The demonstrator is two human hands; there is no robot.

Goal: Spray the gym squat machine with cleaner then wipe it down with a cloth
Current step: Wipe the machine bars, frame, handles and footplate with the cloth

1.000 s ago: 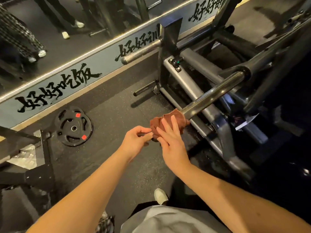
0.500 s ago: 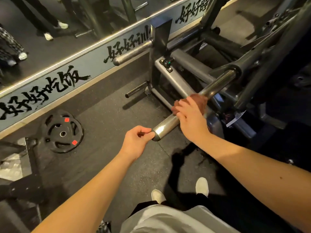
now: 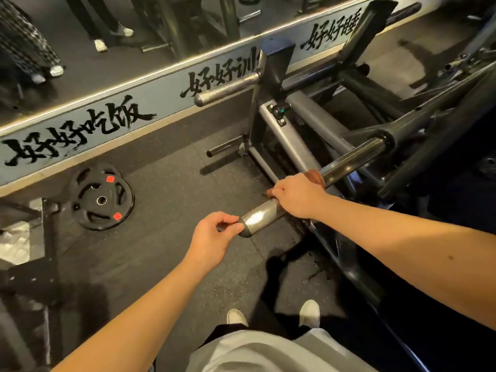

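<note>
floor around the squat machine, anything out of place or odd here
One thing: a black weight plate lies loose on the floor, off the machine's bare storage peg. The cloth under the right hand wraps the bar normally.

Cloth [image 3: 315,176] mostly out of sight beneath right hand [image 3: 298,196].

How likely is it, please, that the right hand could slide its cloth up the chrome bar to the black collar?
Probably yes: the right hand grips the cloth round the chrome bar, and the stretch up to the black collar looks bare. The left hand pinches the near tip, out of the way.
</note>
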